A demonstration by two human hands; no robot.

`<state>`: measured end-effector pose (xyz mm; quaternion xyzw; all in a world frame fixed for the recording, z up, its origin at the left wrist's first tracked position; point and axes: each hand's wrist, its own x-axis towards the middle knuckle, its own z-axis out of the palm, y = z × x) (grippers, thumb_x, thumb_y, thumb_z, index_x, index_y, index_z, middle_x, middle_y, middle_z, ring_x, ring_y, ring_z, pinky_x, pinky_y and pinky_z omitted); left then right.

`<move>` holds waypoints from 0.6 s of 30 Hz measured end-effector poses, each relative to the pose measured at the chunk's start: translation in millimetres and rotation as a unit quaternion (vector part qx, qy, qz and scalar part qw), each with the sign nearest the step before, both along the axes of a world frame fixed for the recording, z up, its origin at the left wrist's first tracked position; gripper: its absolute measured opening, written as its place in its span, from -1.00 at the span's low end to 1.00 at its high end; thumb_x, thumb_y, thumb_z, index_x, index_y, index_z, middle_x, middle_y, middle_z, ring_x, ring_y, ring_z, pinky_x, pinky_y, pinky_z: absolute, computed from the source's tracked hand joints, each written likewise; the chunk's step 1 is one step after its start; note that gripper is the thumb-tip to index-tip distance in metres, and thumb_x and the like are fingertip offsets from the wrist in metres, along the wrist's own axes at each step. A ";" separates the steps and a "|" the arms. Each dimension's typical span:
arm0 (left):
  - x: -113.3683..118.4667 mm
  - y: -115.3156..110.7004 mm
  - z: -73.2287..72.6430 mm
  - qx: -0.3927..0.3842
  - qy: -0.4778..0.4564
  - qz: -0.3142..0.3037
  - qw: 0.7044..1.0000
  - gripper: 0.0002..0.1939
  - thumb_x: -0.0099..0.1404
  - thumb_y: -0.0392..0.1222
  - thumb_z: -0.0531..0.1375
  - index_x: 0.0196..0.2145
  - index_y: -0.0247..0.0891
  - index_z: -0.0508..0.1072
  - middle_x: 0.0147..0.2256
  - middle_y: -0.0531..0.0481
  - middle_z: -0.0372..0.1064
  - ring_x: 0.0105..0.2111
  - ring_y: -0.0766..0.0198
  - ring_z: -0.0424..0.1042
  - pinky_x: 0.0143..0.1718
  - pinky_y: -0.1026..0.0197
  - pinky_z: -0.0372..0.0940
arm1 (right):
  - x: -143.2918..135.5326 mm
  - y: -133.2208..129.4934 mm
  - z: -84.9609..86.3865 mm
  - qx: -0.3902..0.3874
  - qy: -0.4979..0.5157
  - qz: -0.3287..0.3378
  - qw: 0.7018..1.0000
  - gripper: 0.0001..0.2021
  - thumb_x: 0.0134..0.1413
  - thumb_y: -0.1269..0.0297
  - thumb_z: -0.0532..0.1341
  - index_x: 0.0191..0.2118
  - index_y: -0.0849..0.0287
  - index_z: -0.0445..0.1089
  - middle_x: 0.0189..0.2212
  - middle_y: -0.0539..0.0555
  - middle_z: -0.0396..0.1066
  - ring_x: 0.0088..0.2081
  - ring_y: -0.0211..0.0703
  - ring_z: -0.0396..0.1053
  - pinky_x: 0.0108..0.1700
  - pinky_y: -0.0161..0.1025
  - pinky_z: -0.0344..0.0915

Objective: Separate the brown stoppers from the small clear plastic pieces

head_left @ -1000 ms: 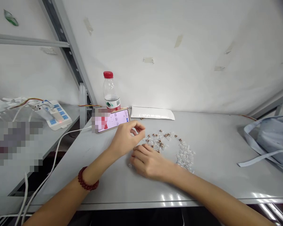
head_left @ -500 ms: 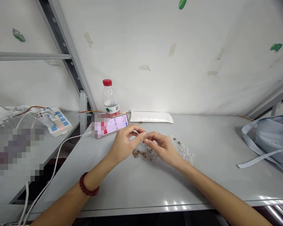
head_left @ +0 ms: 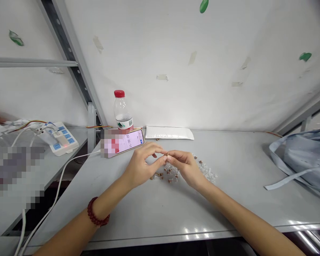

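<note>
1. grey counter [head_left: 138,217], smooth, glossy near the front edge, where lights reflect; its back edge meets the wall.
2. white wall [head_left: 213,103], with yellowed tape scraps [head_left: 162,77] and a few green scraps [head_left: 305,57] stuck on.
3. grey metal frame [head_left: 72,53], slanting down the wall at the left of the view, holes along one face.
4. second grey surface [head_left: 53,170], left of the frame, bearing a white power strip [head_left: 74,144] with blue sockets and a tangle of white leads.
5. clear bottle [head_left: 123,112], red cap, upright by the wall, partly filled.
6. phone [head_left: 133,139], in front of the bottle, screen lit, reading 00:06:11; white cable [head_left: 66,165] running from its left end over the counter's side.
7. white flat packet [head_left: 169,133], lying along the back edge, right of the phone.
8. pale blue bag [head_left: 306,153], at the far right, strap trailing on the counter.
9. brown-tipped pieces [head_left: 161,176], small, scattered below the hands.
10. clear pieces [head_left: 210,175], heaped beside the right wrist.
11. left hand [head_left: 138,165], red beaded bracelet [head_left: 90,211] on its forearm; right hand [head_left: 188,170], bare; fingers of both pinched together at the tips.
12. small brown piece [head_left: 166,155], between those fingertips, above the counter; detail too small to tell.
</note>
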<state>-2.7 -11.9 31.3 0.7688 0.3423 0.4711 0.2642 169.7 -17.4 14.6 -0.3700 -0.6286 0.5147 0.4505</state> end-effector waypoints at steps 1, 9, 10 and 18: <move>0.2 0.4 -1.5 0.014 0.010 0.001 1.000 -0.90 0.19 -0.26 0.20 -0.31 -0.22 0.50 -0.31 -0.03 0.44 -0.25 0.25 0.40 -0.27 0.19 0.34 | 0.4 0.4 -0.8 -0.014 0.012 0.002 1.000 -0.78 0.09 0.13 0.21 -0.34 0.15 0.52 -0.41 0.06 0.47 -0.30 -0.15 0.40 -0.15 -0.13 0.30; 6.4 -3.5 -10.5 0.046 0.013 -0.003 0.999 -0.83 0.19 -0.37 0.14 -0.25 -0.23 0.46 -0.25 -0.05 0.41 -0.26 0.27 0.36 -0.34 0.22 0.33 | 5.9 0.8 -7.5 -0.041 0.028 0.015 0.999 -0.80 0.09 0.17 0.24 -0.36 0.16 0.54 -0.43 0.05 0.48 -0.34 -0.19 0.39 -0.18 -0.17 0.28; 7.2 -4.3 -11.6 0.056 0.016 -0.004 0.998 -0.80 0.20 -0.39 0.13 -0.24 -0.23 0.46 -0.24 -0.05 0.40 -0.25 0.25 0.36 -0.33 0.21 0.33 | 7.8 1.1 -6.3 -0.037 0.018 0.016 0.999 -0.79 0.09 0.17 0.23 -0.38 0.17 0.53 -0.43 0.05 0.47 -0.33 -0.19 0.39 -0.18 -0.17 0.28; 0.8 1.1 -12.8 0.114 0.096 0.037 0.988 -0.73 0.24 -0.39 0.06 -0.12 -0.26 0.39 -0.11 -0.13 0.29 -0.10 0.19 0.31 -0.14 0.13 0.32 | 38.2 26.7 11.7 0.105 -0.343 -0.052 0.932 -0.77 0.12 0.18 0.16 -0.34 0.17 0.51 -0.34 0.08 0.49 -0.29 -0.12 0.33 -0.21 -0.15 0.21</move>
